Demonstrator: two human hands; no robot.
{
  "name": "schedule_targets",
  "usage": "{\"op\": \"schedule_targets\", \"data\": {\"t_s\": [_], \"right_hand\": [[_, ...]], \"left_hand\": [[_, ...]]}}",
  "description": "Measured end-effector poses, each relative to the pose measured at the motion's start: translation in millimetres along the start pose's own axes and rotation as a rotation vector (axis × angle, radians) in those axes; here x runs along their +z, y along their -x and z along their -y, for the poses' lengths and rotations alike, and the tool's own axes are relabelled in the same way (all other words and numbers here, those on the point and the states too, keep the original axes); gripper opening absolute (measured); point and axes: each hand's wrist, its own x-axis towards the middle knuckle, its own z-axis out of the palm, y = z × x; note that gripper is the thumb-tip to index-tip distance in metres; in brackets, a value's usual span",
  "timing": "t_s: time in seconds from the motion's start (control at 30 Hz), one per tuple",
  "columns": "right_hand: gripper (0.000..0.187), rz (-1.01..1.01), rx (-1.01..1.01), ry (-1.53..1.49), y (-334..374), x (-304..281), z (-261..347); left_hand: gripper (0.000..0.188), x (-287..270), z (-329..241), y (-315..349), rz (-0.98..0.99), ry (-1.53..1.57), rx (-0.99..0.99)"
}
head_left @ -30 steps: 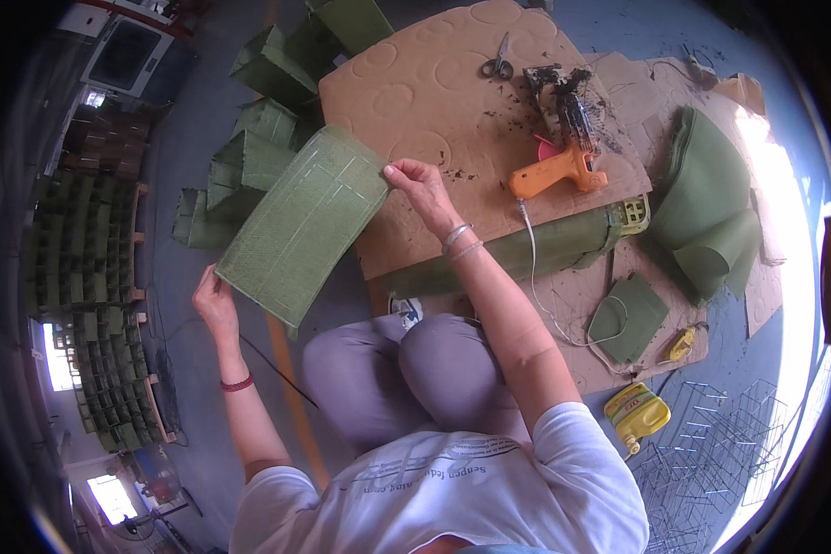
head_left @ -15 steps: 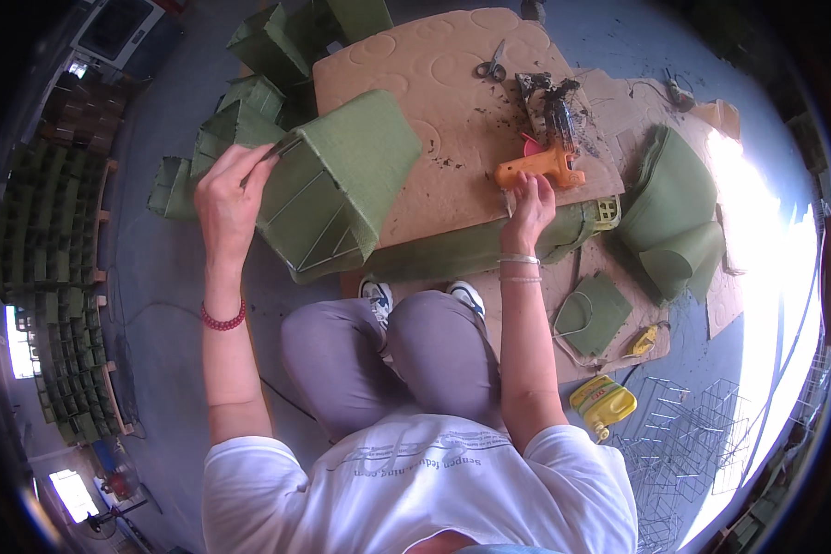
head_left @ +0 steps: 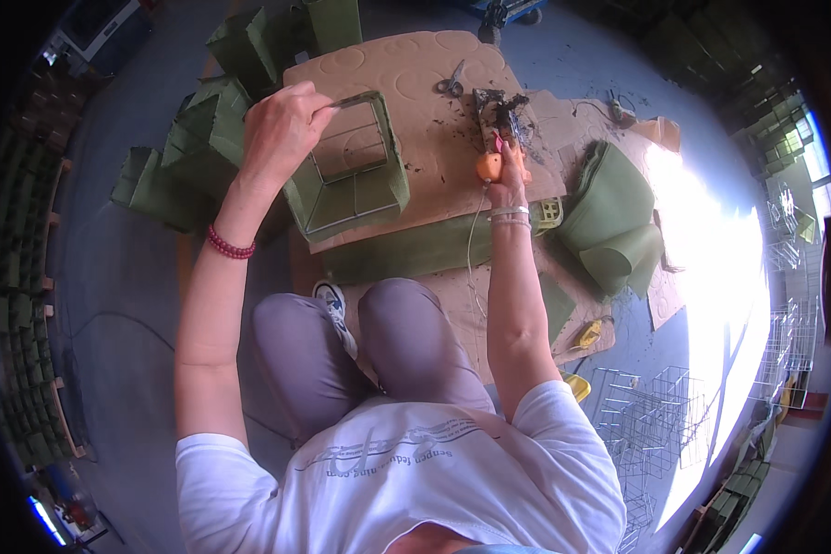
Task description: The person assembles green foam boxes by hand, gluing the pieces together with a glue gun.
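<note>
My left hand (head_left: 284,131) pinches the upper edge of a green fabric box on a wire frame (head_left: 358,198). The box is tilted, its wire-braced opening toward me, above the near left part of the cardboard. My right hand (head_left: 508,183) is wrapped round the handle of an orange glue gun (head_left: 488,167), from which a pale cord (head_left: 472,254) trails down. The gun's front end lies beside a dark, stained rest (head_left: 486,113), and its tip is hard to make out.
Scissors (head_left: 451,81) lie on the cardboard top (head_left: 415,55) among dark crumbs. Several green boxes (head_left: 203,129) stand at the far left. Folded green fabric (head_left: 609,222) lies right, above a yellow tool (head_left: 589,334) and wire frames (head_left: 646,415).
My right hand has closed round the glue gun, which has turned. My left hand has moved right and turned the box, so more of its wire-framed inside shows.
</note>
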Motion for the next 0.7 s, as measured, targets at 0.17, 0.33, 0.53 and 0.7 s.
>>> {"op": "schedule_targets", "data": {"t_s": [0.17,0.33,0.53,0.7], "right_hand": [[0.031,0.237,-0.089,0.067,30,-29,1],[0.041,0.388,-0.237,0.284,69,-24,18],[0.043,0.626,-0.135,-0.025,146,-20,65],[0.044,0.806,-0.112,0.264,232,-55,71]], "left_hand": [[0.017,7,11,-4,0.008,0.046,-0.05],[0.018,14,22,-6,0.023,0.116,-0.031],[0.023,21,-31,2,0.097,0.073,0.043],[0.02,38,-71,32,0.041,0.104,0.074]]}}
